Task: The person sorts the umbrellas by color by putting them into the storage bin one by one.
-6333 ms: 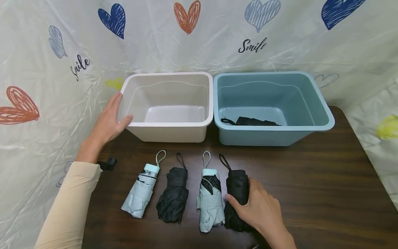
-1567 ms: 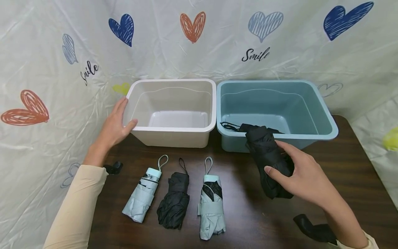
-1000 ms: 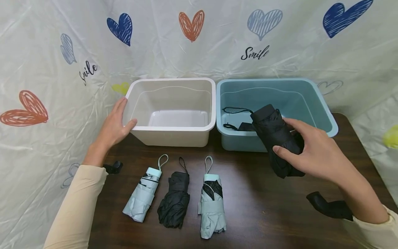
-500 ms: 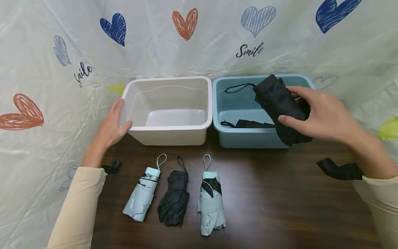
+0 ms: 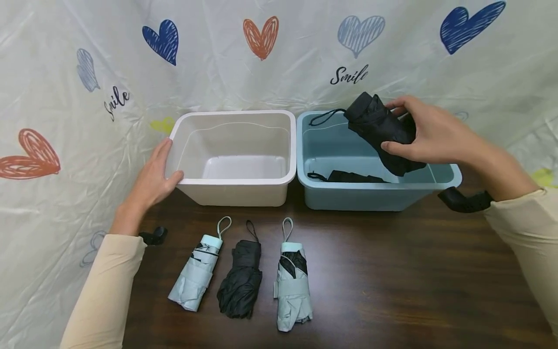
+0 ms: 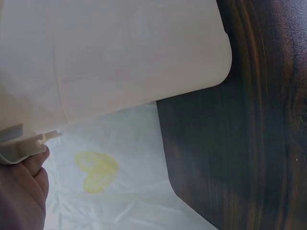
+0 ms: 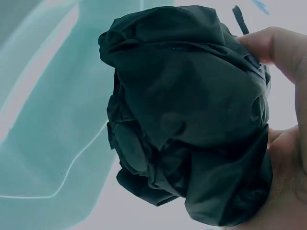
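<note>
My right hand (image 5: 429, 131) holds a folded black umbrella (image 5: 381, 131) over the blue bin (image 5: 353, 196), tilted with its looped strap toward the left. The right wrist view shows the black umbrella (image 7: 187, 105) close up, with fingers and thumb around one side. Inside the blue bin lies another black umbrella (image 5: 355, 177), partly hidden by the front rim. My left hand (image 5: 148, 177) grips the left rim of the cream-white bin (image 5: 237, 194). In the left wrist view, fingers (image 6: 38, 165) bend at the rim of the white bin (image 6: 144, 52).
On the dark wooden table (image 5: 392, 276) lie a light blue umbrella (image 5: 196, 276), a black umbrella (image 5: 240, 281) and a pale green umbrella (image 5: 293, 291), straps pointing toward the bins. A white sheet with printed hearts (image 5: 261, 82) hangs behind.
My right hand has lifted the black umbrella from the table's right side, carried it up over the blue bin, and lately shifted it slightly left. My left hand has stayed at the white bin.
</note>
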`<state>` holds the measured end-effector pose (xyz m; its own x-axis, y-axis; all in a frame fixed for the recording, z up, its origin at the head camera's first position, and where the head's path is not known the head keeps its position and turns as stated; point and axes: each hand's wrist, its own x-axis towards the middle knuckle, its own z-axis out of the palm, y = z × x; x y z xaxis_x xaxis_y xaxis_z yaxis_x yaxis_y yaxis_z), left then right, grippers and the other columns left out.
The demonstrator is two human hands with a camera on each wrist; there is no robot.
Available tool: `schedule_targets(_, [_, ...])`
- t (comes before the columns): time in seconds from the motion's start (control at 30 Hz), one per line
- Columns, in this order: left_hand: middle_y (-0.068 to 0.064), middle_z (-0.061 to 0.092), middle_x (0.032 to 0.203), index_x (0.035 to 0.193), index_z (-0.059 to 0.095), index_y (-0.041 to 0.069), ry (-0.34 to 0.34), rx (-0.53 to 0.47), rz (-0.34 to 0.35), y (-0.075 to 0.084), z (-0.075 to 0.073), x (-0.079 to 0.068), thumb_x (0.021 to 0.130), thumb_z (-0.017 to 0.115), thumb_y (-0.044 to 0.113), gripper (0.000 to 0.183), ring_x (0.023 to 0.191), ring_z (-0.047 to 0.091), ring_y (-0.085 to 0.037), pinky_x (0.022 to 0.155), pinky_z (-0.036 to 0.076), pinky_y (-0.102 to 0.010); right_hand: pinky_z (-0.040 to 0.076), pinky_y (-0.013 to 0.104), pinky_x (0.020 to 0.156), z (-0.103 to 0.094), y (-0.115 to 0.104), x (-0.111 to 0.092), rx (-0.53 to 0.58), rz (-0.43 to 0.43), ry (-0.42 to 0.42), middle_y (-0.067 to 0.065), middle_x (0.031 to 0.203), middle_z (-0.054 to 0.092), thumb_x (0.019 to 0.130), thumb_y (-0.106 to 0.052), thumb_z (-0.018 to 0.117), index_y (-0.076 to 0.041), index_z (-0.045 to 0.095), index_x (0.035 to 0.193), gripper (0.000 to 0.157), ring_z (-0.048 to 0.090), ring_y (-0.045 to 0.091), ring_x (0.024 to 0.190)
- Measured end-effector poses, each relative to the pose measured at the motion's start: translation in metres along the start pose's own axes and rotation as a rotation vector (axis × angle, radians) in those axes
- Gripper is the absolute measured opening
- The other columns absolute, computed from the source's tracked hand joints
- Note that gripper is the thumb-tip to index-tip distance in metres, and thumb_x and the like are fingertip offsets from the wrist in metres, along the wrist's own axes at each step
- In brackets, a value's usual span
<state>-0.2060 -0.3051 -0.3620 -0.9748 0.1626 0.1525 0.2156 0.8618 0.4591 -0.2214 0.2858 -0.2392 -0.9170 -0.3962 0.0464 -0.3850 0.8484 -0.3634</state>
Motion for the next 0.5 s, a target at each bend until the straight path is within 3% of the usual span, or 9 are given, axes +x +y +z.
schedule_targets(0.23, [-0.022, 0.018, 0.176, 0.168, 0.017, 0.001, 0.003, -0.003, 0.000, -0.001, 0.000, 0.002, 0.095, 0.057, 0.030, 0.089, 0.160, 0.024, -0.047, 0.127, 0.023, -0.069, 0.052, 0.046, 0.076, 0.005, 0.009, 0.020, -0.043, -0.071, -0.017, 0.030, 0.144, 0.057, 0.090, -0.025, 0.080, -0.004, 0.040, 0.159, 0.082, 0.065, 0.041, 0.103])
schedule_targets(0.5, [-0.020, 0.020, 0.176, 0.168, 0.020, 0.003, 0.013, 0.001, -0.022, -0.003, 0.001, 0.000, 0.094, 0.060, 0.031, 0.089, 0.159, 0.027, -0.047, 0.125, 0.026, -0.070, 0.052, 0.047, 0.076, 0.016, 0.014, 0.037, -0.077, -0.106, -0.076, 0.031, 0.139, 0.061, 0.087, -0.023, 0.084, -0.002, 0.045, 0.154, 0.081, 0.065, 0.040, 0.101])
